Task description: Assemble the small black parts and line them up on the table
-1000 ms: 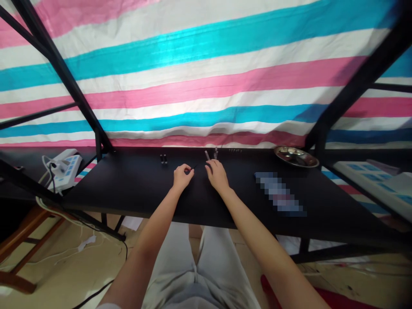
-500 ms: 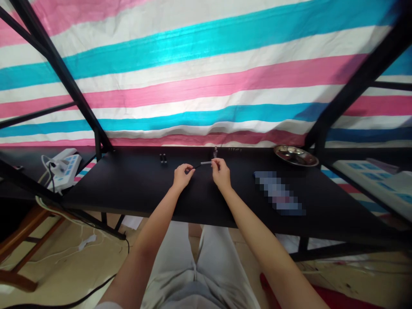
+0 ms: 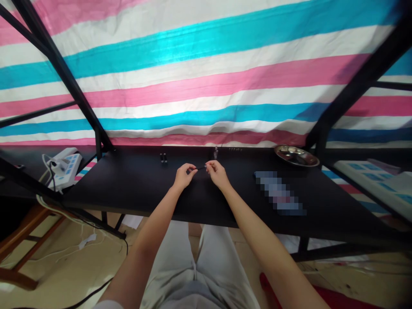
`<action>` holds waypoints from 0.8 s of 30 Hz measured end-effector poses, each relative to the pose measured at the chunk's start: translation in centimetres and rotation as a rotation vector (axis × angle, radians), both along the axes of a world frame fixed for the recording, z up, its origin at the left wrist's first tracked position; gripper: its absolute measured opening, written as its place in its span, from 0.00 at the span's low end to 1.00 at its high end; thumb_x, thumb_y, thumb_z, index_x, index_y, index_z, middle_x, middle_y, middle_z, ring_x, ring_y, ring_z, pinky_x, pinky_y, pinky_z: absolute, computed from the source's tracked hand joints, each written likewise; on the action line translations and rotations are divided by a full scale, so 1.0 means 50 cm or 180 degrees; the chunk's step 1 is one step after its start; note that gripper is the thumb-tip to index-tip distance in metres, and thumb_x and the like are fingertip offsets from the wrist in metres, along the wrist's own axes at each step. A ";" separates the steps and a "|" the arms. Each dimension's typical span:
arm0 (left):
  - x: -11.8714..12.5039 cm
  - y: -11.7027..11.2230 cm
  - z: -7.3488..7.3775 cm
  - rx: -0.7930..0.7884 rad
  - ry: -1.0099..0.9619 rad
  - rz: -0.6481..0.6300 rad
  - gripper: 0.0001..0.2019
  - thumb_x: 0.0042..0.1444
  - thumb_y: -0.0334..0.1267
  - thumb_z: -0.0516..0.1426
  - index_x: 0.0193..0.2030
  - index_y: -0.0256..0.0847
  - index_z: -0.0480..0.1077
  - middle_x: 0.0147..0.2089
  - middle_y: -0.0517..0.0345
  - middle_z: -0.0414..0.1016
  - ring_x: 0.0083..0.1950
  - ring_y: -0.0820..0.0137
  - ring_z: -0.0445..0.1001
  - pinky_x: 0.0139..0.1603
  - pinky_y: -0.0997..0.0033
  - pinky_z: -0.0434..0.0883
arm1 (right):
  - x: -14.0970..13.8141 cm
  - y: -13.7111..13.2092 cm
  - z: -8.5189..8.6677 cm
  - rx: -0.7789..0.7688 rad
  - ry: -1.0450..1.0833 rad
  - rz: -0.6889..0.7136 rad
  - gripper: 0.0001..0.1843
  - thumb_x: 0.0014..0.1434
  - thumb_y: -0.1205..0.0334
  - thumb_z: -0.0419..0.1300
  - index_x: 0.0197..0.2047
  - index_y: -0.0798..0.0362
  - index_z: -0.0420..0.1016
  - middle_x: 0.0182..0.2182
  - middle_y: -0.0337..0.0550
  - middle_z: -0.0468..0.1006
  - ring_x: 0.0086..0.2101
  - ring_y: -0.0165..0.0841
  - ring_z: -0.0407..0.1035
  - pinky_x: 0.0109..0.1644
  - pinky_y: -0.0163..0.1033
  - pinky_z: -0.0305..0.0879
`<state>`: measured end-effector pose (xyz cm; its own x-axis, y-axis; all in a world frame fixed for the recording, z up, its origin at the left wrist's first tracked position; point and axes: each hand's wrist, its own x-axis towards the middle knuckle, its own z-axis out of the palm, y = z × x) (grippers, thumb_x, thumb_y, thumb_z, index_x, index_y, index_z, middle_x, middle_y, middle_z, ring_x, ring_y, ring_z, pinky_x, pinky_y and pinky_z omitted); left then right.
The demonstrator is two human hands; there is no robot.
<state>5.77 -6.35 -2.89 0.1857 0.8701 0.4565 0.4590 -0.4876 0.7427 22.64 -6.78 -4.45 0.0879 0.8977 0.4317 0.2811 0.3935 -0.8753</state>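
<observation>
Between my two hands runs a thin dark rod (image 3: 201, 168), held level just above the black tabletop. My left hand (image 3: 184, 176) is closed in a pinch on the rod's left end. My right hand (image 3: 218, 173) pinches its right end, where a small greyish bit shows at the fingertips and the rest is hidden by the fingers. Behind my right hand a small clear piece (image 3: 216, 152) stands on the table. Two short black cylinders with light ends (image 3: 163, 158) are side by side to the left, beyond my left hand.
Several tiny pale pieces (image 3: 235, 149) lie in a row along the back edge. A round metal tray (image 3: 298, 156) sits at the back right, with a blurred bluish packet-like item (image 3: 280, 193) in front. White power strips (image 3: 69, 169) and black frame posts flank the black table (image 3: 128, 189).
My right hand has moved left, towards my left hand. The grey tube seen at its fingertips before is now mostly covered, and the visible stretch between the hands is shorter.
</observation>
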 end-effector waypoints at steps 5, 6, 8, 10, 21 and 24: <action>0.002 0.000 -0.002 0.0017 0.0019 -0.0030 0.06 0.50 0.37 0.58 0.35 0.39 0.71 0.35 0.58 0.74 0.35 0.74 0.71 0.40 0.72 0.67 | 0.000 -0.011 0.009 0.0051 -0.0371 -0.0045 0.13 0.58 0.52 0.48 0.36 0.53 0.65 0.24 0.38 0.68 0.26 0.30 0.64 0.34 0.35 0.61; 0.002 0.000 -0.002 0.0024 0.0022 -0.0040 0.06 0.50 0.37 0.58 0.35 0.39 0.71 0.35 0.58 0.74 0.35 0.74 0.71 0.39 0.72 0.67 | 0.000 -0.014 0.012 0.0069 -0.0516 -0.0084 0.13 0.58 0.53 0.47 0.36 0.53 0.66 0.24 0.38 0.68 0.26 0.30 0.65 0.34 0.36 0.61; 0.003 -0.001 -0.001 0.0037 0.0028 -0.0050 0.06 0.50 0.37 0.58 0.35 0.39 0.71 0.34 0.58 0.74 0.34 0.74 0.70 0.39 0.72 0.67 | -0.001 -0.020 0.017 0.0077 -0.0816 -0.0153 0.13 0.59 0.55 0.46 0.37 0.53 0.66 0.24 0.39 0.69 0.27 0.31 0.65 0.36 0.36 0.61; 0.004 -0.001 0.000 0.0051 0.0035 -0.0059 0.06 0.50 0.38 0.58 0.35 0.39 0.71 0.34 0.58 0.74 0.34 0.73 0.70 0.38 0.72 0.67 | -0.001 -0.024 0.020 0.0043 -0.1058 -0.0194 0.14 0.60 0.57 0.44 0.39 0.53 0.66 0.25 0.41 0.70 0.27 0.32 0.66 0.36 0.37 0.60; 0.006 0.000 0.009 0.0206 0.0291 -0.0058 0.06 0.53 0.38 0.57 0.36 0.38 0.72 0.35 0.57 0.74 0.34 0.73 0.70 0.38 0.72 0.67 | 0.000 -0.025 0.016 -0.0077 -0.1465 -0.0126 0.18 0.61 0.60 0.40 0.48 0.54 0.65 0.31 0.47 0.74 0.30 0.35 0.68 0.38 0.40 0.62; 0.001 0.009 0.052 0.0456 0.0950 -0.0304 0.06 0.52 0.38 0.58 0.35 0.40 0.73 0.35 0.57 0.75 0.37 0.71 0.70 0.42 0.69 0.65 | 0.000 -0.025 0.017 -0.0114 -0.1430 -0.0123 0.19 0.62 0.59 0.39 0.49 0.54 0.64 0.29 0.45 0.74 0.29 0.35 0.68 0.38 0.40 0.62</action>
<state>5.84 -5.91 -0.30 0.4071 0.7733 0.4861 0.5929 -0.6285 0.5034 22.66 -8.03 -3.60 -0.0674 0.9125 0.4035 0.6502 0.3469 -0.6759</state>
